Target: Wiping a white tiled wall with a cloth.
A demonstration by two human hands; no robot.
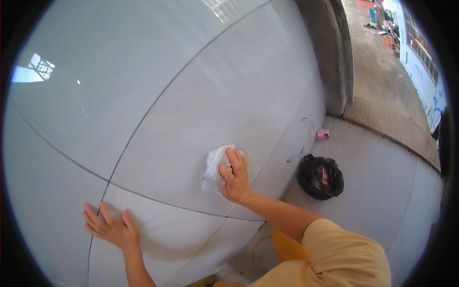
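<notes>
My right hand [235, 178] presses a bunched white cloth [213, 166] against a large, glossy light-grey tiled wall [191, 124]. Its fingers curl over the cloth, which has a greyish patch under the fingertips. To the lower left, my left hand [113, 228] lies on the wall with fingers spread and nothing in it. The fingertips of that hand reach across a dark joint line [138, 125] between tiles. Dark joints cross near the left hand, and light reflects off the upper tiles.
On the tiled floor [373, 177] to the right stands a bin lined with a black plastic bag [320, 184], with some litter inside. A small pink packet [322, 134] lies by the wall. Beyond a grey doorway edge [334, 57] runs a concrete path [382, 81].
</notes>
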